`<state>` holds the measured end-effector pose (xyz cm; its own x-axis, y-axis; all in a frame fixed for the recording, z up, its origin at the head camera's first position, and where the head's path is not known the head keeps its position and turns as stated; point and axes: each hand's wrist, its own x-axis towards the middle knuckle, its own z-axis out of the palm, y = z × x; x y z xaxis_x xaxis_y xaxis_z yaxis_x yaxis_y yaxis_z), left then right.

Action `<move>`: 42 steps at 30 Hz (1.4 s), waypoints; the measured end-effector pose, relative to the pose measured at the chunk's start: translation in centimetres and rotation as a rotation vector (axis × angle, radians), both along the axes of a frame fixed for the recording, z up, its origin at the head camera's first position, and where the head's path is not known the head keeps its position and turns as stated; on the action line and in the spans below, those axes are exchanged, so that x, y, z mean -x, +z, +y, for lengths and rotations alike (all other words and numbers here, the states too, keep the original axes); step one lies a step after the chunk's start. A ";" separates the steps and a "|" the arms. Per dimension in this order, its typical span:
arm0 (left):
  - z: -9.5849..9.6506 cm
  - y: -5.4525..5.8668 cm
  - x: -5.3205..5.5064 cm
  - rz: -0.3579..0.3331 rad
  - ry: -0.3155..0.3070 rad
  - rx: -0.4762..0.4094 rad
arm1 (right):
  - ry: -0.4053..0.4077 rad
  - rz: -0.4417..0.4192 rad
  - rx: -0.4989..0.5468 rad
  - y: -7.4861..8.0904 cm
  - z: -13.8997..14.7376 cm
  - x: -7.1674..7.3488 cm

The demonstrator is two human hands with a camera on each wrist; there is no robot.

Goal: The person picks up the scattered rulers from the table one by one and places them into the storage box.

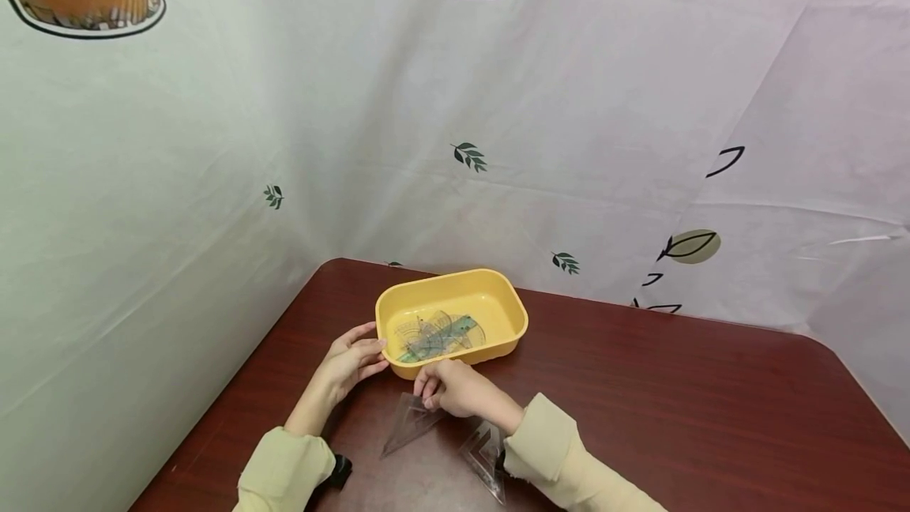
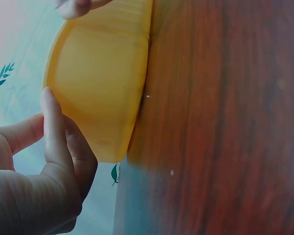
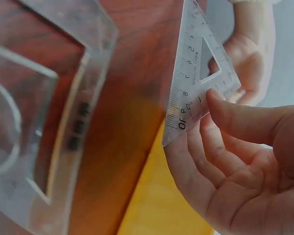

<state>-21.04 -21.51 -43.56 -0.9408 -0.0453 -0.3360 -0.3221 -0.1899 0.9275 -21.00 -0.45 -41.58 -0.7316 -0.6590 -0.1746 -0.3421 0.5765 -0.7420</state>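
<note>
A yellow plastic tub [image 1: 505, 314] stands at the back of the table with several clear rulers and protractors [image 1: 441, 336] in its near left part. My left hand [image 1: 348, 362] holds the tub's left end, its fingertips at the rim and against the outer wall [image 2: 93, 88]. In front of the tub, my right hand [image 1: 458, 391] pinches a clear triangular set square [image 3: 196, 73] between thumb and fingers. A second clear set square [image 1: 486, 455] lies on the table below the right wrist; in the right wrist view it looms large and near.
The dark red wooden table [image 1: 675, 393] runs wide to the right of the tub. White cloth printed with leaves [image 1: 469, 156] hangs behind the table and along its left side. A black strap [image 1: 340, 471] shows at the left wrist.
</note>
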 end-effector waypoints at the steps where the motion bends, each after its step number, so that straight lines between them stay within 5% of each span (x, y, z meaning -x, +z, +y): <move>1: 0.0 0.0 0.0 0.000 0.000 -0.002 | 0.004 -0.009 0.013 0.1 0.1 0.1; 19: 0.0 -0.1 0.0 0.011 0.006 0.004 | 0.044 -0.181 0.201 2.2 1.9 2.6; 28: 0.0 -0.1 -0.1 0.012 0.004 0.012 | -0.146 -0.261 0.293 2.4 2.9 4.5; 42: 0.1 0.0 -0.1 0.004 0.007 0.003 | -0.331 0.025 0.307 1.6 2.6 5.6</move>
<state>-20.94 -21.44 -43.55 -0.9417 -0.0528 -0.3324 -0.3174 -0.1889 0.9293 -26.60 2.17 -39.98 -0.9133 -0.4071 0.0128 -0.1964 0.4127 -0.8894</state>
